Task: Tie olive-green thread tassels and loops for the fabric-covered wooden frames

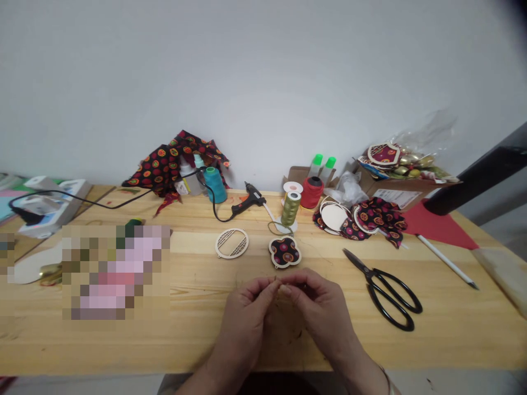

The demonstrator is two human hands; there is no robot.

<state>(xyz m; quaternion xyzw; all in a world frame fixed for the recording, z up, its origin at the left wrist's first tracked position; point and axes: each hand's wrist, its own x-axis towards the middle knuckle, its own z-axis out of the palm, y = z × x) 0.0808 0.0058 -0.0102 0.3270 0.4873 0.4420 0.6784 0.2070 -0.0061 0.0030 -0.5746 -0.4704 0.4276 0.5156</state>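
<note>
My left hand (246,310) and my right hand (319,304) meet at the table's near edge, fingertips pinched together on a thin olive-gold thread (296,329) that trails down between them. Just beyond my fingers lies a clover-shaped wooden piece covered in dark patterned fabric (284,252). A round slotted wooden disc (231,243) lies to its left. The olive-gold thread spool (290,209) stands behind them.
Black scissors (389,291) lie at right, a white pencil (447,261) beyond. A black glue gun (247,200), teal spool (214,184), red spool (312,192), patterned fabric (173,159), fabric-covered discs (362,216), red paper (440,227) and a cardboard box (405,189) line the back.
</note>
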